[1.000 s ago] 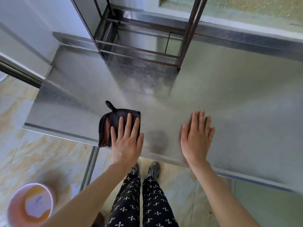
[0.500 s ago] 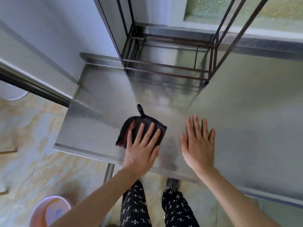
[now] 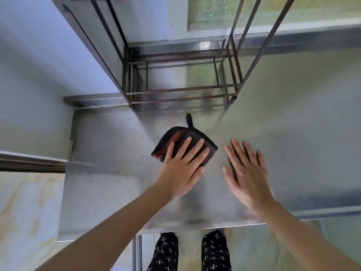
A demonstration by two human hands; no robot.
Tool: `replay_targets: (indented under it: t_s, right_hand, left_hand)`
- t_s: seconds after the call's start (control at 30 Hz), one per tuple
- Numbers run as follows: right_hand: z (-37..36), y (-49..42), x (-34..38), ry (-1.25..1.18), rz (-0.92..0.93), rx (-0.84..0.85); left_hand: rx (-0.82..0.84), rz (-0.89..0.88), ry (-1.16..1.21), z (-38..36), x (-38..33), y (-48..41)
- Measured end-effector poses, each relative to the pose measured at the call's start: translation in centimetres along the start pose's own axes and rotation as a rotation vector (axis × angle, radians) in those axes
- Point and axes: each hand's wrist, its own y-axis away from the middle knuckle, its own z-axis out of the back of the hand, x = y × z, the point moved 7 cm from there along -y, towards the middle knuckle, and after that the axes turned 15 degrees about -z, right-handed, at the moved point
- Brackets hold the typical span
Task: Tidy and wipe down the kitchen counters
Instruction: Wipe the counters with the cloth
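Observation:
A folded black cloth (image 3: 176,138) with a reddish inner side and a small hanging loop lies flat on the stainless steel counter (image 3: 293,137). My left hand (image 3: 182,167) presses down on the cloth's near half with the fingers spread. Just to the right, my right hand (image 3: 247,173) rests palm down on the bare steel, fingers apart, holding nothing. The two hands are close together but do not touch.
A dark metal wire rack (image 3: 181,90) stands on the counter straight behind the cloth. A pale wall (image 3: 39,85) borders the counter on the left. The counter's front edge (image 3: 195,226) is near my legs, above a tiled floor (image 3: 23,212).
My left hand has pushed the cloth away from the front edge toward the rack and to the right. My right hand stays flat beside it. The view has tilted up; the pink bucket is out of sight.

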Motion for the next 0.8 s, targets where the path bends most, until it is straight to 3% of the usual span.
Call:
replay_targets:
  t_s: [0.07, 0.1, 0.23, 0.3, 0.5, 0.6, 0.67, 0.73, 0.8]
  right_hand:
    - [0.1, 0.0, -0.1, 0.025, -0.007, 0.01]
    - [0.2, -0.1, -0.1, 0.036, -0.011, 0.009]
    - [0.0, -0.1, -0.3, 0.037, -0.039, 0.018]
    - [-0.1, 0.1, -0.2, 0.053, -0.033, 0.021]
    - [0.1, 0.2, 0.0, 0.078, -0.033, 0.056]
    - [0.0, 0.2, -0.1, 0.052, -0.054, 0.081]
    - [0.0, 0.2, -0.1, 0.045, -0.058, 0.073]
    - [0.0, 0.2, 0.0, 0.045, -0.051, 0.068]
    - [0.0, 0.3, 0.2, 0.043, -0.041, 0.065]
  left_hand:
    - [0.004, -0.203, -0.032, -0.2, 0.7, 0.1]
    - [-0.026, -0.209, -0.05, 0.1, 2.0, -0.8]
    - [-0.08, 0.154, -0.026, 1.0, 7.3, -4.8]
    - [-0.039, 0.24, 0.011, 0.4, 7.0, -5.3]
    - [-0.017, -0.158, -0.043, 0.0, -0.1, 1.5]
    - [-0.022, -0.333, -0.077, 0.0, 0.7, 3.7]
    - [-0.06, -0.198, -0.125, 0.5, 4.3, 2.8]
    - [-0.088, 0.102, -0.103, 1.3, 8.0, 2.2]
    - [-0.086, 0.294, -0.026, 1.2, 8.5, 2.9]
